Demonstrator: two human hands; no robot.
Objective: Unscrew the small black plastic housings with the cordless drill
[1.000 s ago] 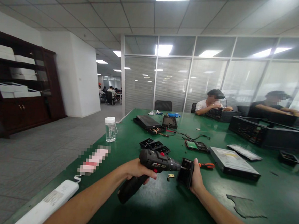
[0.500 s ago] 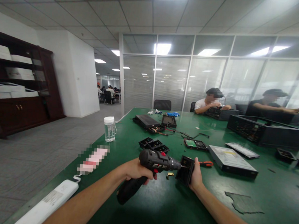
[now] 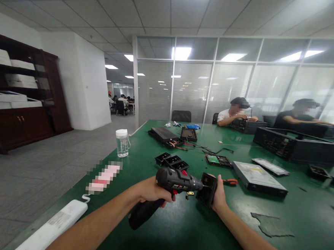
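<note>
My left hand is wrapped round the grip of a black cordless drill with red accents. The drill points right, and its bit reaches into the open side of a small black plastic box. That box is tilted up above the table, gripped by my right hand along its right side. Where exactly the bit's tip touches inside is too small to tell. Below the drill's chuck lie small brass-coloured metal pieces. Behind the drill sits a group of similar black boxes.
An orange-handled tool lies behind my right hand. Further right are an optical drive, a hard drive and a computer case. A water bottle and a white power strip stand left. Two people work across the table.
The drill's rear and handle have shifted very slightly. Its bit stays inside the black box, and both hands keep their holds. At far right, a co-worker's arm has lowered.
</note>
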